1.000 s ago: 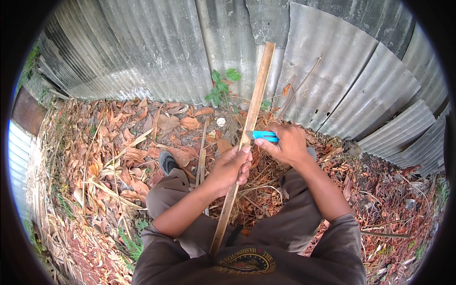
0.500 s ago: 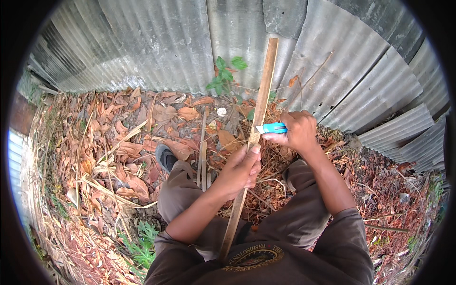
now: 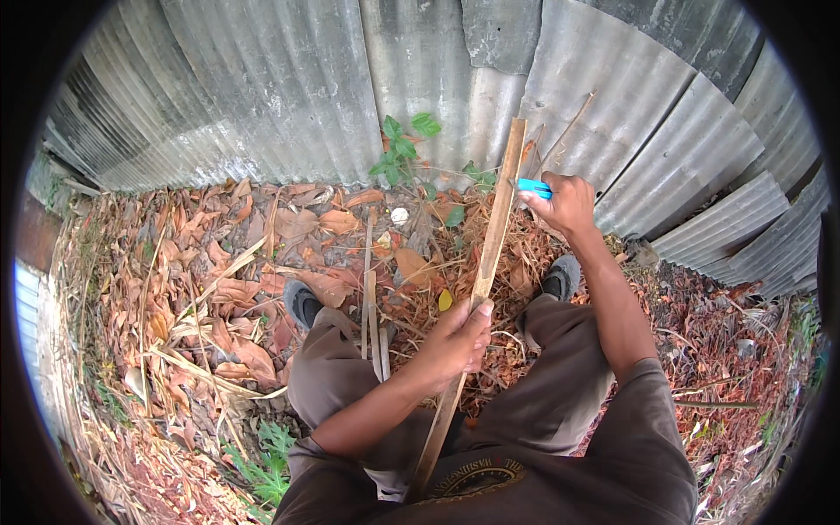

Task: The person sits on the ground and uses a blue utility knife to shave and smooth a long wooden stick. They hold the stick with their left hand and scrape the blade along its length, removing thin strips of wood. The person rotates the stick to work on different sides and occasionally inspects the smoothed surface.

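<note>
A long, narrow wooden strip (image 3: 494,241) slants from my waist up toward the fence. My left hand (image 3: 455,343) is wrapped round it below its middle, the thumb lying along its face. In my right hand (image 3: 569,204) is a blue utility knife (image 3: 535,187), gripped by its handle. The knife's front end meets the right edge of the strip, a little below the far tip; the blade itself is hard to make out here. Between my feet, more thin wooden strips (image 3: 374,319) lie on the ground, left of the held one.
A corrugated metal fence (image 3: 271,87) runs across the far side and curves round to the right. Dry brown leaves (image 3: 236,289) cover the ground. A green plant (image 3: 398,149) grows against the fence, another (image 3: 267,464) near my left side. A thin stick (image 3: 569,127) leans on the metal.
My right hand has pushed the knife away from me along the strip, toward its far tip. The strip's far end now sits lower, and my left hand is slightly nearer to me.
</note>
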Demonstrator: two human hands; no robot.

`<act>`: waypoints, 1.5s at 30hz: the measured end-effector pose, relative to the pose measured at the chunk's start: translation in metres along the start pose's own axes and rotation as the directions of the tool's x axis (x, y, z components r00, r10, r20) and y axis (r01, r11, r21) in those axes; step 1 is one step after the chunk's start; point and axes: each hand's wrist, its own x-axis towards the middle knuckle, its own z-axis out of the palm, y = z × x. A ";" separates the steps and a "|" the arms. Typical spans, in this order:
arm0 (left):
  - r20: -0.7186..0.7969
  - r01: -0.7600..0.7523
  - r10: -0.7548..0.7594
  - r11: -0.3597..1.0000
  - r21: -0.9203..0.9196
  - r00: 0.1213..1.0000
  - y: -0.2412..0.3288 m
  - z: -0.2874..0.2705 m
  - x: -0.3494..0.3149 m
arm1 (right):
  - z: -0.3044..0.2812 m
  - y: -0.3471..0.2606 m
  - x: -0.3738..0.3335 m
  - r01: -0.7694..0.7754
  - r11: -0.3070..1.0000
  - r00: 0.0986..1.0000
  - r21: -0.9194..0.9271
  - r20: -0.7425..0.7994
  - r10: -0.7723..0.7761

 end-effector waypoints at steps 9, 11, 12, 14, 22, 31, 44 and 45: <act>0.212 0.147 -0.168 0.983 0.113 0.963 -0.036 0.010 -0.029 | 0.000 0.099 0.006 -0.659 0.731 0.749 -0.177 -0.073 0.658; 0.175 0.060 -0.079 0.992 0.112 0.981 -0.033 0.012 -0.043 | -0.008 0.123 -0.015 -0.741 0.665 0.670 -0.090 -0.036 0.742; 0.117 0.059 -0.063 0.998 0.039 0.991 -0.034 0.007 -0.048 | -0.017 0.125 -0.031 -0.769 0.634 0.636 -0.084 0.004 0.772; -0.106 -0.007 0.004 0.999 -0.031 0.994 -0.021 -0.035 -0.028 | -0.022 0.119 -0.048 -0.728 0.678 0.674 -0.100 0.079 0.735; -0.183 -0.119 0.123 0.992 0.034 0.975 0.008 -0.048 -0.019 | -0.035 0.003 -0.032 -0.258 0.958 0.895 0.124 0.405 0.188; -0.085 -0.036 0.037 0.999 0.013 0.996 0.015 -0.029 -0.009 | -0.020 -0.078 -0.034 0.144 0.974 0.963 0.176 0.202 -0.179; -0.080 -0.066 0.069 0.997 0.034 0.994 0.014 -0.020 -0.007 | -0.001 -0.068 -0.031 0.273 0.955 0.958 0.114 0.062 -0.281; -0.079 -0.080 0.083 0.996 0.039 0.993 0.013 -0.021 -0.006 | 0.001 -0.067 -0.031 0.280 0.955 0.956 0.101 0.057 -0.287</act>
